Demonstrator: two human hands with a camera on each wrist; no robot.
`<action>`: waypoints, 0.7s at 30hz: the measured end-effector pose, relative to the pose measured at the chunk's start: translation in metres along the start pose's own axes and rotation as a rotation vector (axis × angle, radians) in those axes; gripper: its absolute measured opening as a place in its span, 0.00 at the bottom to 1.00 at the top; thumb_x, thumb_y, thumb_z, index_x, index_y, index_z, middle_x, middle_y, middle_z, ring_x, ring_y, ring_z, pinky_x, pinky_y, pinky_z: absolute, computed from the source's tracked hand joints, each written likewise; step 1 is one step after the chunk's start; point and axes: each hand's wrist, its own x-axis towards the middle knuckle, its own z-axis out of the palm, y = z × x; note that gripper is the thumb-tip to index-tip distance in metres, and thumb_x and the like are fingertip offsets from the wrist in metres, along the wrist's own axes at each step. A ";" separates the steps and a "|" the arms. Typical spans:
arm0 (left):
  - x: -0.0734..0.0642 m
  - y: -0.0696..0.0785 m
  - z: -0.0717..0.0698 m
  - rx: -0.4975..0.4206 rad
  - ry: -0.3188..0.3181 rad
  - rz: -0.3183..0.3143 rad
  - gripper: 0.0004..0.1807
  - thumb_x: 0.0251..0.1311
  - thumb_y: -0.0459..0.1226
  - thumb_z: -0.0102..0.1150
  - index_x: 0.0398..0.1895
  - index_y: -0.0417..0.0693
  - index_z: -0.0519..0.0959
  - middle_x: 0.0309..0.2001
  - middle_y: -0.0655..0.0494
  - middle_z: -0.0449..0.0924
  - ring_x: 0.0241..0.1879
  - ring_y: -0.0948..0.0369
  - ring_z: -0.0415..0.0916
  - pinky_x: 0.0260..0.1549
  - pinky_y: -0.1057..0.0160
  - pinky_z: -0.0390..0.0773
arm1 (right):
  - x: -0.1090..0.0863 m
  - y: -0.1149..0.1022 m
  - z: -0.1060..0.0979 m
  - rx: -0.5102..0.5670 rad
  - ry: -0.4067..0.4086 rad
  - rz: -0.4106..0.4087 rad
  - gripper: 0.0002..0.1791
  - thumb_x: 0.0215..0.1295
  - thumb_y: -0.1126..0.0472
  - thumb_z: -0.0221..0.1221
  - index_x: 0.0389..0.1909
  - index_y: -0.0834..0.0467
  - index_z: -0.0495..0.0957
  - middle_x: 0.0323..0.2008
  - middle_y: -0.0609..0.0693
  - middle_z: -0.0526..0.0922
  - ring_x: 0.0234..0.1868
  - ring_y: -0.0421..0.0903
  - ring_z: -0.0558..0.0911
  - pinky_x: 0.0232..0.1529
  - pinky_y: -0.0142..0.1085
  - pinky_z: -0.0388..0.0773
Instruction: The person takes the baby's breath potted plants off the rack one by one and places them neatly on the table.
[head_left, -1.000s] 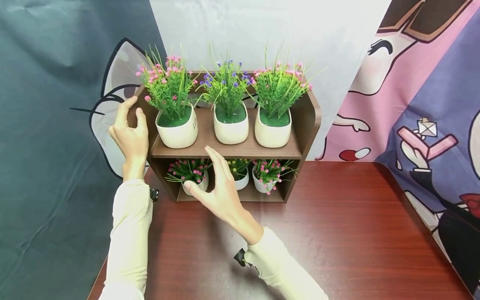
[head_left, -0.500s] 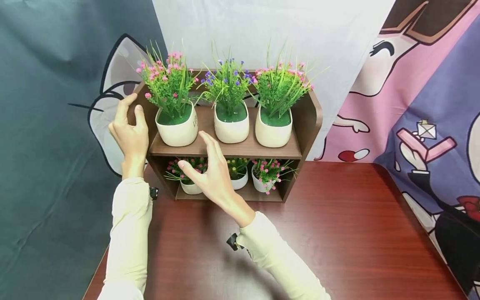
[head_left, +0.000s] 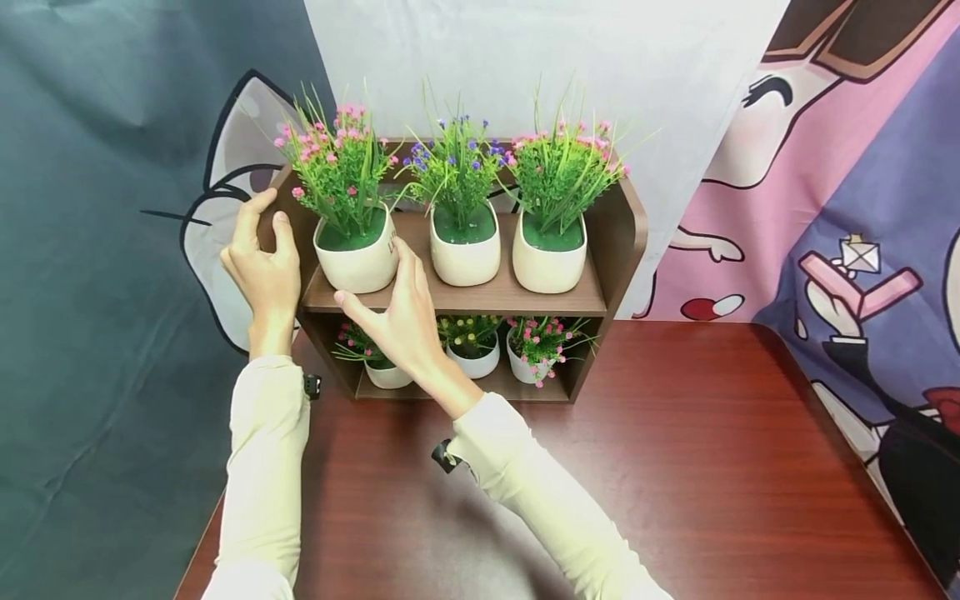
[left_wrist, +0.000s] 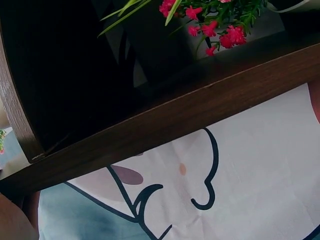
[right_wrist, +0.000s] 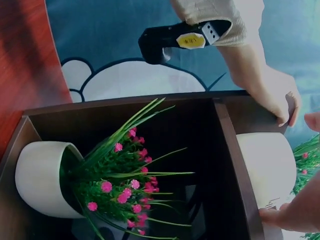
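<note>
A two-tier brown wooden shelf (head_left: 626,242) stands on the table. My left hand (head_left: 266,271) grips its left side panel near the top; the right wrist view shows those fingers bent round the panel edge. On the upper board, the left white pot (head_left: 358,265) holds pink flowers and grass. My right hand (head_left: 405,321) reaches up to this pot, fingers mostly straight, with fingertips at its right side and the thumb in front of its base. In the right wrist view, a fingertip overlaps the lettered side of the pot (right_wrist: 267,167).
Beside it on the upper board stand a purple-flowered pot (head_left: 465,254) and another pink-flowered pot (head_left: 550,262). Below are a pot partly behind my right hand (right_wrist: 42,180), a yellow-flowered pot (head_left: 476,358) and a pink-flowered one (head_left: 528,362). The red-brown table (head_left: 712,450) extends right.
My right hand has moved left and up, from in front of the lower tier to the upper left pot. The left hand has stayed on the side panel.
</note>
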 end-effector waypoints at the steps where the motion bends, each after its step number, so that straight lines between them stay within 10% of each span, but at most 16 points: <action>1: 0.000 0.000 0.000 -0.001 -0.001 0.001 0.13 0.61 0.37 0.54 0.46 0.55 0.83 0.44 0.73 0.80 0.17 0.66 0.56 0.28 0.71 0.59 | 0.002 0.001 0.002 -0.007 0.002 0.015 0.48 0.54 0.46 0.64 0.68 0.63 0.52 0.64 0.55 0.61 0.63 0.44 0.62 0.59 0.35 0.60; 21: -0.001 0.000 -0.001 0.013 -0.014 0.006 0.13 0.61 0.37 0.54 0.47 0.53 0.82 0.45 0.73 0.80 0.18 0.58 0.57 0.29 0.69 0.62 | 0.040 -0.002 0.031 -0.117 0.012 0.219 0.62 0.43 0.39 0.68 0.71 0.62 0.42 0.69 0.59 0.52 0.67 0.51 0.54 0.63 0.37 0.54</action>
